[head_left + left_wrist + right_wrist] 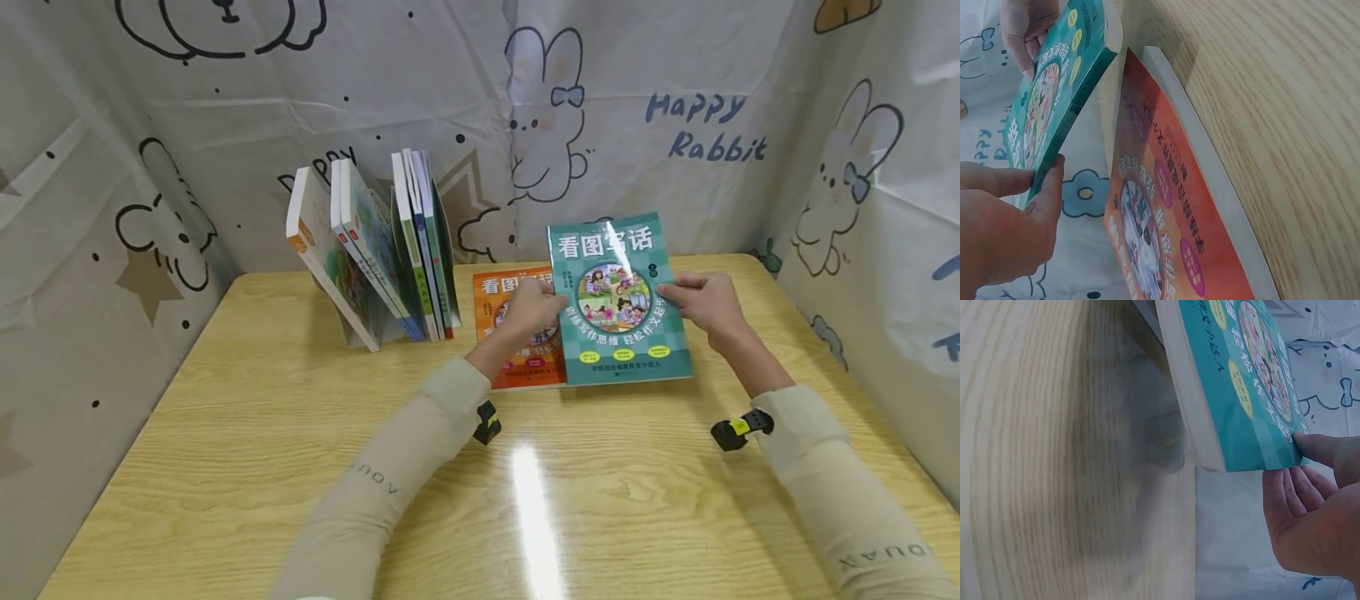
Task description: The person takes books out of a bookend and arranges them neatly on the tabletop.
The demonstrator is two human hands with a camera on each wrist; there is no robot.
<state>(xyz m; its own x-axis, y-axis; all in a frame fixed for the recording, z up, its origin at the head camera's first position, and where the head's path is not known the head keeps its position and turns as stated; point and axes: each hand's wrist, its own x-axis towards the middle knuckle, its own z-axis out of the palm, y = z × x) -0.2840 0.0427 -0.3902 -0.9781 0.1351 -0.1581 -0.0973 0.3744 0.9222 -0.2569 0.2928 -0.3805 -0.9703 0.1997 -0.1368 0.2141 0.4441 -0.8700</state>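
Observation:
Both hands hold a teal book point(621, 300) with a round picture on its cover, raised off the table and tilted toward the head camera. My left hand point(534, 310) pinches its left, spine edge between thumb and fingers, as the left wrist view shows. My right hand point(705, 304) grips the opposite edge, thumb on the cover and fingers behind it in the right wrist view. An orange book point(525, 367) of the same design lies flat on the table, left of the teal one and partly hidden by it and my left hand.
Several books point(375, 250) stand leaning at the back left, with a bookend plate point(447, 250) at their right side. The wooden table point(300, 467) meets a printed cloth backdrop point(420, 92) behind and at both sides.

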